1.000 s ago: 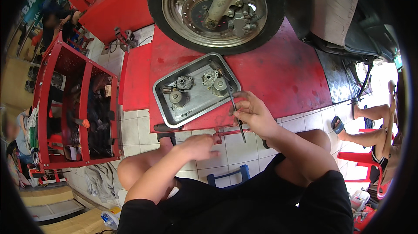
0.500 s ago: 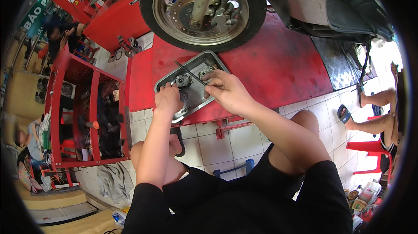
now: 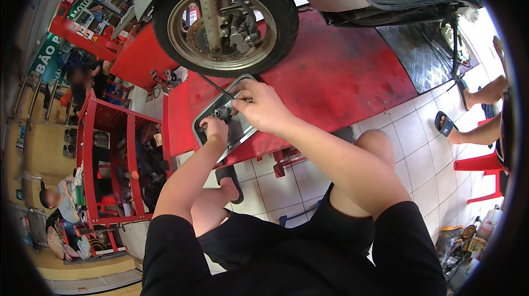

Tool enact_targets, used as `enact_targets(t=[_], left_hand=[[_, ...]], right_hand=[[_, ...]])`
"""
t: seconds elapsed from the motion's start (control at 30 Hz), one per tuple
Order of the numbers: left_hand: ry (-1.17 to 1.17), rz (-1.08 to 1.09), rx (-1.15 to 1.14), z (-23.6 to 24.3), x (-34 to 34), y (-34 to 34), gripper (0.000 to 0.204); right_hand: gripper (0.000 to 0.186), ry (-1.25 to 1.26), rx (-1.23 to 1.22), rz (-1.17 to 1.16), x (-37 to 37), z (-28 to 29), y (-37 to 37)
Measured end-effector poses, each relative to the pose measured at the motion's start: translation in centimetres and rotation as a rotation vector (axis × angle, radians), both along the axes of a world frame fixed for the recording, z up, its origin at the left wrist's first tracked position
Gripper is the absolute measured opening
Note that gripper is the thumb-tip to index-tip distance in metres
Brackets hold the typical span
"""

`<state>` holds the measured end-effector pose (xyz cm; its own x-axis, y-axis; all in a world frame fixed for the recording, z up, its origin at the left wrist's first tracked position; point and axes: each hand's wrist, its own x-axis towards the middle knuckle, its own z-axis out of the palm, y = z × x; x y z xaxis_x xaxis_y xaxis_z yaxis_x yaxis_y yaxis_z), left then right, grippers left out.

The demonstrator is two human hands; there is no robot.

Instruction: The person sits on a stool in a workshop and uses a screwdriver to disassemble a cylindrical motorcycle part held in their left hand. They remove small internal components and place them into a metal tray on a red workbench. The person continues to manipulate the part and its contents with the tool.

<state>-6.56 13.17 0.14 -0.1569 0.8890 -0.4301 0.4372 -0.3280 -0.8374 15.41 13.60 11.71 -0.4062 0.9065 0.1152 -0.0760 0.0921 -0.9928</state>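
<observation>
Metal part (image 3: 223,112) lies between the hands, within the rim of the tray (image 3: 236,128), near its upper-left edge. Left hand (image 3: 215,128) curls against it, grip unclear; right hand (image 3: 258,104) pinches a dark rod (image 3: 216,85). Handling seems underway, unfinished; what remains is unclear.

The left forearm (image 3: 190,172) and the right forearm (image 3: 325,147) both reach forward, with the hands near each other. The left hand (image 3: 215,129) has its fingers bent. The right hand (image 3: 262,110), a little farther forward, has thumb and fingers closed in a pinch.
</observation>
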Motion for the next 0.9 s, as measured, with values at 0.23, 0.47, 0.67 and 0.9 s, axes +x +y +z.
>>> enact_targets(t=[0.23, 0.47, 0.67, 0.9], left_hand=[[0.066, -0.086, -0.087, -1.2, -1.2, -0.3, 0.022], [-0.275, 0.115, 0.135, 2.5, -4.7, -2.2, 0.015], [-0.860, 0.506, 0.607, 8.5, -4.4, -6.4, 0.033], [-2.325, 0.667, 0.885, 8.5, -9.4, -11.8, 0.018]], right_hand=[[0.026, -0.091, 0.161, -0.093, 1.3, 0.5, 0.2], [0.023, -0.094, 0.111, -0.111, 2.7, 0.9, -0.1], [0.027, -0.422, 0.247, -0.146, 2.3, 0.6, -0.3], [0.027, -0.900, 0.557, 0.102, -2.5, -2.2, -1.4]])
